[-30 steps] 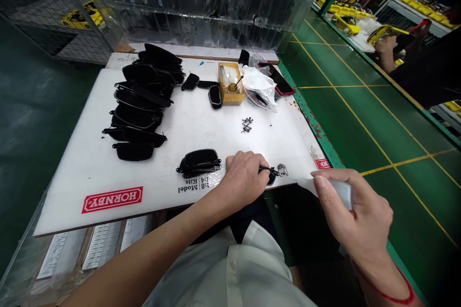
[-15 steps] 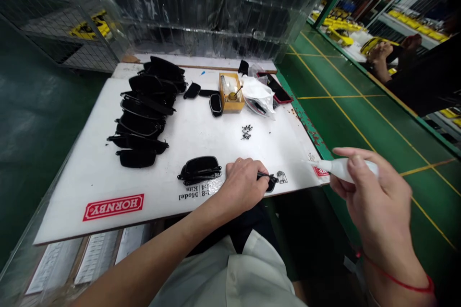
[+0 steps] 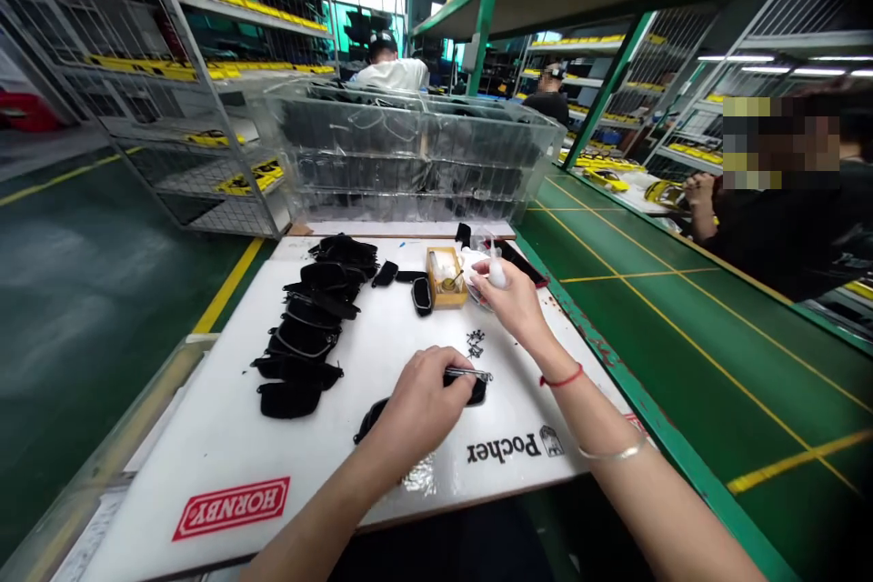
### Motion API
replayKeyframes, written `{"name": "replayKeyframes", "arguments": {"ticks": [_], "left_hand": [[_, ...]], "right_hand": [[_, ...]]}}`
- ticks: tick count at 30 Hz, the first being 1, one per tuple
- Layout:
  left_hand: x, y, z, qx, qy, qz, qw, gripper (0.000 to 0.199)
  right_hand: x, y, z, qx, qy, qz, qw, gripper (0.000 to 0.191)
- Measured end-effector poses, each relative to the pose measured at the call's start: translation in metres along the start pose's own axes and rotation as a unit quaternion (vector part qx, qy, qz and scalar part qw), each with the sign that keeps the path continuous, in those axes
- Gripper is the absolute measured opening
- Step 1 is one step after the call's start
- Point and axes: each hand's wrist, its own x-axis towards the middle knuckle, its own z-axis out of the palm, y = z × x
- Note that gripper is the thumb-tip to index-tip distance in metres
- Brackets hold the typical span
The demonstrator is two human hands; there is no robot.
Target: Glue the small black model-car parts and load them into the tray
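Observation:
My left hand is closed on a black part with a thin rim, low over the white board. In my right hand, near the back right of the board, is a small white bottle with its nozzle pointing up. Another black part lies partly hidden behind my left forearm. Small dark pieces lie in a loose cluster between my hands. Beside my right hand is a yellowish box with a small round item inside.
Several black parts are stacked along the left of the white board. A phone lies at the back right. Clear plastic-wrapped bins stand behind. Other people are beyond the bins and at the right.
My right hand has moved from the right side to the back of the board, and the bottle now points up. My left hand still holds the black part. The view has tilted up.

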Motion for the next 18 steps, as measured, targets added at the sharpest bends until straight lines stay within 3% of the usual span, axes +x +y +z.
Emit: {"name": "replayKeyframes", "arguments": {"ticks": [3, 7, 12, 18], "left_hand": [[0.011, -0.010, -0.017, 0.023, 0.030, -0.017, 0.999, 0.019], [0.021, -0.024, -0.027, 0.040, 0.038, -0.040, 0.998, 0.017], [0.024, -0.033, -0.023, 0.047, 0.019, -0.053, 0.997, 0.017], [0.024, -0.030, -0.022, 0.053, 0.013, -0.062, 0.997, 0.018]], "right_hand": [[0.013, 0.001, 0.013, -0.025, 0.005, -0.038, 0.999, 0.020], [0.010, -0.007, 0.010, -0.039, 0.045, -0.074, 0.995, 0.018], [-0.024, -0.025, -0.009, -0.031, 0.179, -0.068, 0.981, 0.016], [-0.070, -0.036, -0.020, -0.062, 0.148, -0.043, 0.986, 0.013]]}}
